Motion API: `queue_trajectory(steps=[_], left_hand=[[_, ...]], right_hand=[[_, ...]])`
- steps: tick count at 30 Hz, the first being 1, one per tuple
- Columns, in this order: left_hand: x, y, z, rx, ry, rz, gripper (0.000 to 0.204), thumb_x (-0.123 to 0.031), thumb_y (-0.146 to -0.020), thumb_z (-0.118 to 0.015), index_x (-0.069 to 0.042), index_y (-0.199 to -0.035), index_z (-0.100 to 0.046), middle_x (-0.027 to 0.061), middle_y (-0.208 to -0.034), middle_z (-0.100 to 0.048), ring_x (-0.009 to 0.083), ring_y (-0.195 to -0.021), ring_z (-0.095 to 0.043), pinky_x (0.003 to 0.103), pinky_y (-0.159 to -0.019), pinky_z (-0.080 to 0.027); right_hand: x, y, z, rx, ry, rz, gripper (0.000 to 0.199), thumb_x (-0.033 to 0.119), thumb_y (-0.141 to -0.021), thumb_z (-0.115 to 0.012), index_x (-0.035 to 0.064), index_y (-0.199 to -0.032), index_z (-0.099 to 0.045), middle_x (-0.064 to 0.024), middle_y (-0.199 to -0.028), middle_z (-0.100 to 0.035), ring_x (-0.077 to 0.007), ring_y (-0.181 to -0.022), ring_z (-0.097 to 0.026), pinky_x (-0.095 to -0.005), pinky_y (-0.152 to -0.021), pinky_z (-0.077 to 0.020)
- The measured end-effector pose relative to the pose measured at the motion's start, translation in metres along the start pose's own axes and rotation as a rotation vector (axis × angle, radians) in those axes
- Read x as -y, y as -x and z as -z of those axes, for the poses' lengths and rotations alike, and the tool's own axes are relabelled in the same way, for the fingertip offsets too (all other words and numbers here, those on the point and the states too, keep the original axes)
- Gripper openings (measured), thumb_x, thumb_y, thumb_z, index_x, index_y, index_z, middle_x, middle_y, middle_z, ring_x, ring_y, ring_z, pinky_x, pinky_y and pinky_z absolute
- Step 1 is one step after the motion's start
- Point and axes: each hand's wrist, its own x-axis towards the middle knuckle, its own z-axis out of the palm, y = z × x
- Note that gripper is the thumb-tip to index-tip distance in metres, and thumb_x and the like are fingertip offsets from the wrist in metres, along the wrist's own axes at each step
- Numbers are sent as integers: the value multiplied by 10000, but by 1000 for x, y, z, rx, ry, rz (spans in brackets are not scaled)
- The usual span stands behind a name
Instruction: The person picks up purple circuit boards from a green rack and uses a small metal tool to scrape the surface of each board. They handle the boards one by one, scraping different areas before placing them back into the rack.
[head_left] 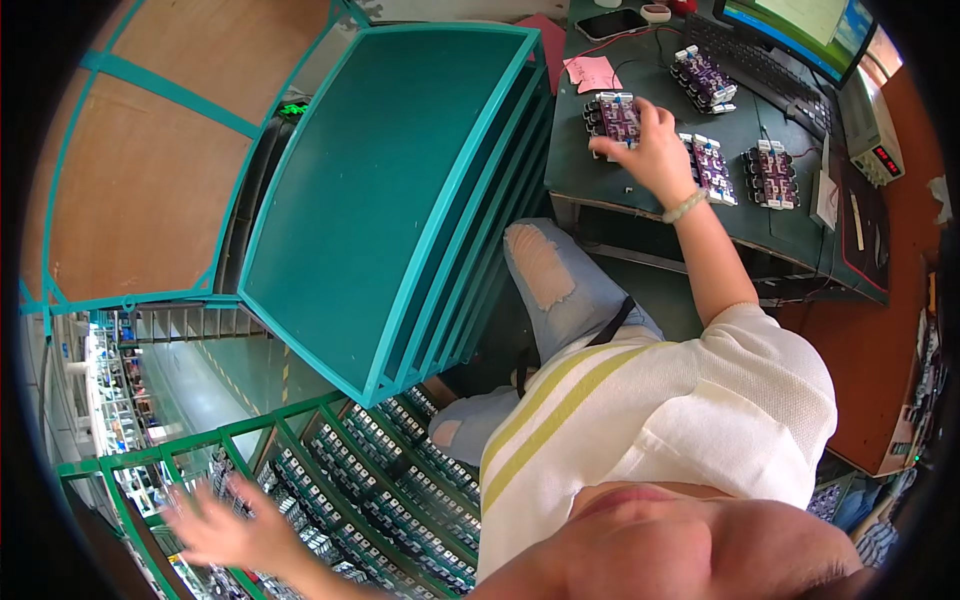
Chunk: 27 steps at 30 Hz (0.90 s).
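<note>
though blurred, left hand [235, 532] with fingers spread, right hand [664, 158] with fingers parted around purple circuit boards [619, 117], grip unclear

From where I stand, red digits [885, 158] glow on the pale boxy instrument [868, 122] beside the monitor [848, 50]; the pink note [592, 73] on the tabletop [590, 178] bears dark handwriting, too small to make out.
</note>
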Motion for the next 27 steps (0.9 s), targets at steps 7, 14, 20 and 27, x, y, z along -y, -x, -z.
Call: queue_trajectory(steps=[7,14,20,27], left_hand=[[-131,63,-22,279,760,258,190,-155,-833,-652,-5,-937,-601,187,-1228,-526,397,-1222,-416,521,-988,-337],[-174,97,-27,392,1114,513,144,-108,-842,-653,9,-923,-636,185,-1231,-537,365,-1180,-460,473,-982,-361],[-191,98,-27,429,1291,592,162,-136,-869,-636,19,-917,-645,161,-1253,-527,291,-1149,-491,393,-949,-394],[-183,105,-24,408,1318,645,150,-119,-858,-645,20,-914,-638,177,-1219,-552,316,-1121,-513,416,-935,-412]], right_hand=[[-20,-54,-2,292,66,-287,672,601,-749,-607,-47,-908,-684,-228,-926,-669,-368,-928,-638,-403,-835,-490],[-29,-62,0,385,-6,-372,737,629,-599,-718,-25,-937,-696,-195,-971,-678,-304,-917,-661,-356,-823,-497],[-24,-70,0,412,-183,-451,730,538,-511,-816,-39,-942,-692,-130,-969,-687,-232,-891,-663,-300,-792,-493],[-23,-58,-15,321,-285,-401,829,544,-502,-844,-141,-923,-644,-155,-881,-681,-220,-802,-663,-295,-738,-506]])
